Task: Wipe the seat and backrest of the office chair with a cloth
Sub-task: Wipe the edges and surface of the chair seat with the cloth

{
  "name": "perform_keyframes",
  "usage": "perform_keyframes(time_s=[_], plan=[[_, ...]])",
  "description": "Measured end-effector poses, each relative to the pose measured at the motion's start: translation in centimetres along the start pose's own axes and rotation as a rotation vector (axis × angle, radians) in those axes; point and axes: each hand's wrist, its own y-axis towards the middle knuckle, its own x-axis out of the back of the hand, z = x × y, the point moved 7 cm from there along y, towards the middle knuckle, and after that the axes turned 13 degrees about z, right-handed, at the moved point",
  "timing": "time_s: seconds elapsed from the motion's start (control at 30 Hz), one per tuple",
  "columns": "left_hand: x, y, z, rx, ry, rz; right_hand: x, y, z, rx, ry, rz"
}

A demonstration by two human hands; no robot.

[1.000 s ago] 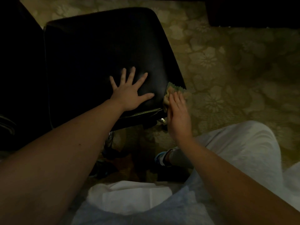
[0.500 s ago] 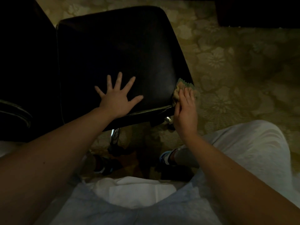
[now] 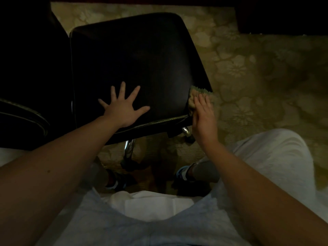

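Left hand (image 3: 122, 109) flat, splayed, steadying seat (image 3: 134, 64); right hand (image 3: 204, 119) presses cloth (image 3: 194, 97) straight-fingered, mid-frame. I'd follow that edge firmly.

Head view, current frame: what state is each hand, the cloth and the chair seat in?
left hand: flat on the seat, fingers spread, holding nothing.
right hand: straight fingers pressing the cloth against the seat's right edge.
cloth: bunched under the right hand at the seat's near right corner.
seat: black, touched only by the left hand and the cloth.
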Motion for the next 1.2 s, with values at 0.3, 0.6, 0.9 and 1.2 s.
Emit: perform_keyframes(time_s=[0.3,0.6,0.9,1.2], plan=[[-0.6,0.4,0.0,-0.015,-0.028,0.089,-0.4,0.2,0.6,0.192,-0.135,0.069],[-0.9,0.5,-0.3,-0.021,-0.037,0.076,-0.1,0.5,-1.2,-0.137,0.219,-0.114],[-1.1,0.9,0.1,-0.057,-0.041,0.045,-0.6,0.5,-0.1,0.011,0.092,-0.005],[-1.3,1.0,0.0,-0.052,-0.015,-0.005,-2.3,-0.2,2.7,0.112,-0.028,0.046]])
